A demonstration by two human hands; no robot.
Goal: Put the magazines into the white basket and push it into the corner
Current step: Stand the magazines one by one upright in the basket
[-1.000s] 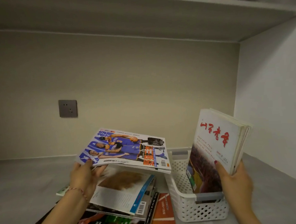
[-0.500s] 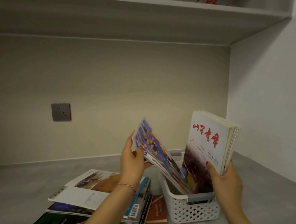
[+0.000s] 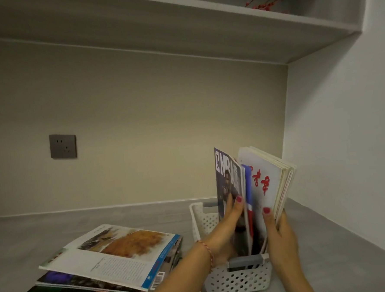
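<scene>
A white perforated basket [image 3: 238, 280] stands on the grey counter, right of centre. A blue basketball magazine [image 3: 228, 177] stands upright inside it, with my left hand [image 3: 226, 231] gripping its lower part. Beside it, a bundle of white magazines with red lettering [image 3: 268, 179] also stands in the basket, tilted right, held by my right hand [image 3: 280, 235]. A stack of several more magazines [image 3: 110, 257] lies flat on the counter to the left of the basket.
The grey counter [image 3: 351, 260] runs back to a beige wall and meets a white side wall at the right, forming a corner behind the basket. A grey wall socket [image 3: 63, 146] sits on the back wall. A shelf [image 3: 224, 26] hangs overhead.
My left hand lifted the basketball magazine off the stack, swung it right and stood it upright in the basket beside the white bundle. My right hand kept holding that bundle.
</scene>
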